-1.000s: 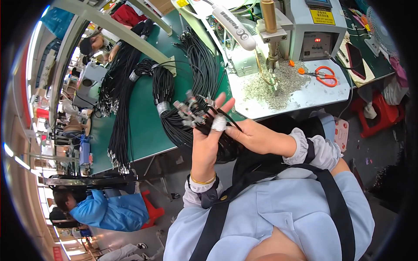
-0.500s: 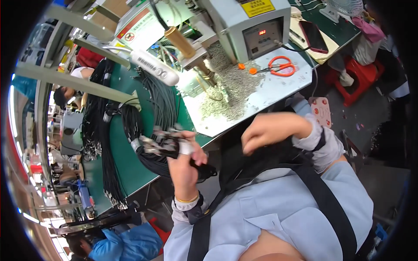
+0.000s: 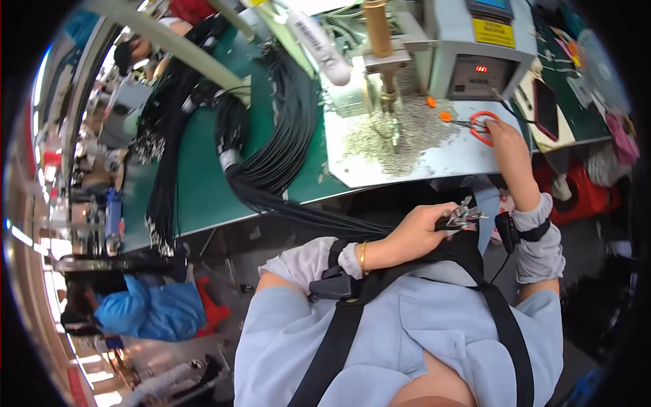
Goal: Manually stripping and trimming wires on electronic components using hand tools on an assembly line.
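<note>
My left hand (image 3: pixel 419 232) is closed around the end of a bundle of black cables (image 3: pixel 319 216) in front of my lap. Silvery metal connectors (image 3: pixel 466 216) stick out past its fingers. From that fist the cables run left and up onto the green table. At the white work plate, my right hand (image 3: pixel 508 144) has its fingers on the red-orange handles of a pair of scissors (image 3: pixel 477 136). The scissors' orange-tipped blades point left, toward a spread of small metal bits (image 3: pixel 390 146).
A bench press (image 3: pixel 386 61) stands on the white plate (image 3: pixel 352 175), beside a grey control box (image 3: pixel 481 74) with a red display. More black cable bundles (image 3: pixel 169 156) lie on the left. A phone (image 3: pixel 544 108) and a fan (image 3: pixel 600 71) are at the right. A person in blue (image 3: pixel 152 308) sits lower left.
My left hand has swung right with the cable ends, drawing the cables across my lap. My right hand has reached up and forward from near my lap to the scissors. The view has shifted.
</note>
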Demonstrator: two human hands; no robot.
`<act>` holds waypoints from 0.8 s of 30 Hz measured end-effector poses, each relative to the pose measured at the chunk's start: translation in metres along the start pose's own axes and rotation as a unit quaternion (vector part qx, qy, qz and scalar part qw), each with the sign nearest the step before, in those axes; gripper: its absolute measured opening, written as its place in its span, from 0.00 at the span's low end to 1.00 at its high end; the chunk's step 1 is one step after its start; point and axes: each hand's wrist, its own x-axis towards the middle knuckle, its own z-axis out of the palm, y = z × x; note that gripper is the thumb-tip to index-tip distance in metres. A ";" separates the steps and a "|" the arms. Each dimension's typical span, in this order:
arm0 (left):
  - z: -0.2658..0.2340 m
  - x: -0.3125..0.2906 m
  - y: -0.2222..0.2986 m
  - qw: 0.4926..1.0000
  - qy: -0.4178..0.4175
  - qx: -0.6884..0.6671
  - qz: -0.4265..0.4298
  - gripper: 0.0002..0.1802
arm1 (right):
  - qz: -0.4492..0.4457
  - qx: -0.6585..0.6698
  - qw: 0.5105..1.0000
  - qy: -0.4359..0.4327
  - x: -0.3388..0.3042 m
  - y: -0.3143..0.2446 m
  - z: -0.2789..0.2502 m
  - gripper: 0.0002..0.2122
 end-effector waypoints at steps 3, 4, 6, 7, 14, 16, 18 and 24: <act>-0.011 -0.001 0.004 0.998 0.036 0.031 0.031 0.13 | 0.026 -0.073 0.997 -0.024 0.005 -0.010 -0.010 0.13; -0.016 -0.002 0.008 0.993 0.063 0.078 0.055 0.12 | 0.032 -0.075 0.996 -0.026 0.004 -0.010 -0.014 0.13; -0.027 -0.003 0.019 0.987 0.076 0.120 0.079 0.12 | -0.003 -0.057 0.997 0.053 0.005 -0.016 -0.022 0.10; -0.033 -0.005 0.031 0.992 0.109 0.069 -0.004 0.10 | -0.018 -0.050 0.994 0.091 0.001 -0.020 -0.024 0.08; -0.065 -0.011 0.021 0.981 0.127 -0.080 -0.125 0.09 | 0.087 0.526 0.845 0.044 -0.038 -0.051 -0.026 0.04; -0.065 -0.010 0.017 0.984 0.123 -0.071 -0.107 0.10 | 0.074 0.649 0.754 -0.073 -0.044 -0.053 -0.031 0.06; -0.062 -0.007 0.015 0.977 0.089 -0.132 -0.140 0.10 | -0.053 0.530 0.846 -0.011 -0.029 -0.080 -0.045 0.11; -0.057 -0.013 0.015 0.967 0.113 -0.130 -0.188 0.11 | -0.255 0.253 0.933 -0.033 -0.006 -0.143 -0.033 0.23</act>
